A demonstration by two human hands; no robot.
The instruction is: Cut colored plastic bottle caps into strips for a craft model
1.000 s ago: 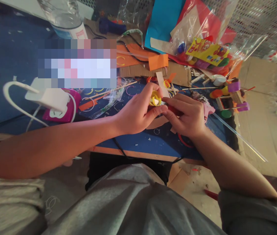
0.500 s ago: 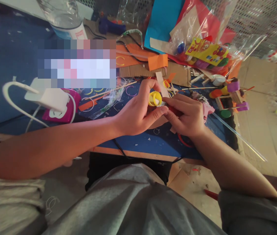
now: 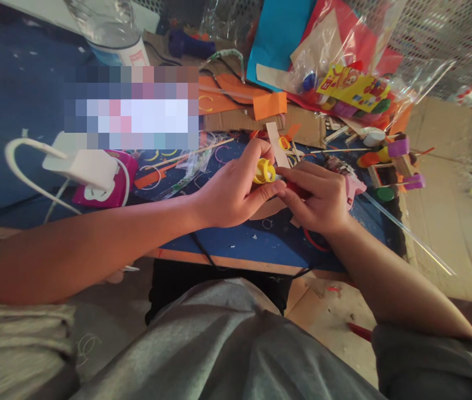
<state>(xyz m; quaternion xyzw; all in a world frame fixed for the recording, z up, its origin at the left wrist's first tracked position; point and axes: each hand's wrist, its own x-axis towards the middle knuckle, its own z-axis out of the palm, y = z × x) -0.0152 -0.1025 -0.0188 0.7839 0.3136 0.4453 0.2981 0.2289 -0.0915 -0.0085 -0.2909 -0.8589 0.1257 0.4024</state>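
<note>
My left hand [image 3: 229, 189] curls its fingers and thumb around a small yellow plastic cap [image 3: 266, 171], with something whitish showing inside it. A curved yellow strip stands out along the cap's edge. My right hand [image 3: 319, 194] meets it from the right, closed on what look like red-handled scissors [image 3: 297, 191]. Most of that tool is hidden by the fingers, and a red loop shows below the palm. The fingertips of both hands are close together at the cap. Under the hands lies a brown card piece [image 3: 267, 208].
Cut rings and plastic scraps litter the blue table [image 3: 236, 244]. A white plug [image 3: 81, 164] sits in a magenta power block [image 3: 104, 191] at left, near a water bottle [image 3: 114, 39]. At right stand a small wheeled model [image 3: 398, 166] and a pink object [image 3: 354, 186].
The yellow cap has tilted slightly in my left hand, and its strip is turned differently. Both hands keep nearly the same place.
</note>
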